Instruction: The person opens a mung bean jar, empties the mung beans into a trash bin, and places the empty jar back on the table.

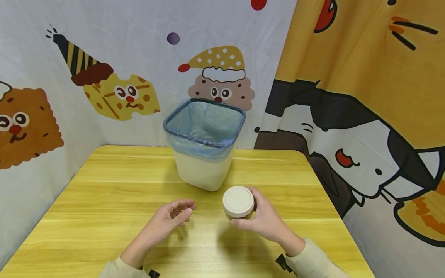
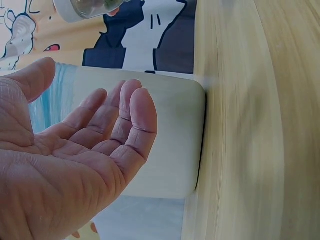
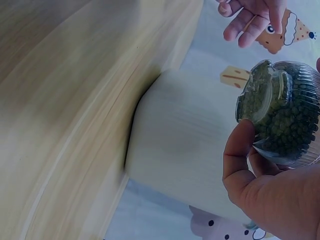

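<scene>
My right hand [image 1: 265, 220] grips a clear jar [image 3: 287, 112] by its side, above the table. A round white lid [image 1: 238, 200] tops the jar, and small dark green beans or pellets fill much of it. Left of the jar, my left hand [image 1: 168, 220] hovers over the table with nothing in it. Its fingers [image 2: 142, 117] are loosely bent and the thumb stands apart, as the left wrist view shows. Just beyond both hands stands a white bin [image 1: 203, 170], upright, with a bluish plastic liner [image 1: 198, 148] folded over its rim.
The yellow wood-grain table [image 1: 104, 193] has rounded far corners. Behind it hangs a white cloth [image 1: 135, 31] printed with cartoon food, and at the right an orange curtain [image 1: 347, 58] with a cartoon animal. The bin stands near the table's far edge.
</scene>
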A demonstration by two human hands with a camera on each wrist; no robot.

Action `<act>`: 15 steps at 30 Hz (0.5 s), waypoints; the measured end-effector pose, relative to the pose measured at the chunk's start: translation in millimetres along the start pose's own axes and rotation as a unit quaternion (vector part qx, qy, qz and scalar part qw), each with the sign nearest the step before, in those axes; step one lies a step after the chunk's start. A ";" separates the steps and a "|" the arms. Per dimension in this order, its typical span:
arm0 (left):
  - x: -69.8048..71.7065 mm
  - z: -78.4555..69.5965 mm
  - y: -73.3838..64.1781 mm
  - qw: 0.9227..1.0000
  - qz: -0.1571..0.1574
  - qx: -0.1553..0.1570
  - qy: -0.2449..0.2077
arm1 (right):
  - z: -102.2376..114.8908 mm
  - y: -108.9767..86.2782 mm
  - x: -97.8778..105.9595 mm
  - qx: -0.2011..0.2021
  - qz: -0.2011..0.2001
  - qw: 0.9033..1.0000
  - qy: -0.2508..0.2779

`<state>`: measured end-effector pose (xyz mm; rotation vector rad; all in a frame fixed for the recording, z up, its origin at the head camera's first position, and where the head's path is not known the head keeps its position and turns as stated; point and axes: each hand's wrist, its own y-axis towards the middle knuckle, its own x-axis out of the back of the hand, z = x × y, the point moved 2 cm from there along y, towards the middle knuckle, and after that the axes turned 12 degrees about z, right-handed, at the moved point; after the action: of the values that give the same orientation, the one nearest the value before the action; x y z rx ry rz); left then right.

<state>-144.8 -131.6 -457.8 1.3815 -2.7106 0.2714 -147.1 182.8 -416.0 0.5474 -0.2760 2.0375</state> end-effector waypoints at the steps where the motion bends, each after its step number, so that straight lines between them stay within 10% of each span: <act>1: -0.1 0.0 -0.1 1.000 0.000 0.001 -0.001 | 0.2 0.0 -0.7 -0.001 0.001 1.000 0.002; 15: -2.5 0.6 -0.1 1.000 -0.006 -0.007 0.002 | -0.5 0.5 -13.2 -0.017 0.006 1.000 0.001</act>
<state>-143.3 -129.9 -458.7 1.3914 -2.6954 0.2524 -142.1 172.7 -422.9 0.5245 -0.3131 2.0409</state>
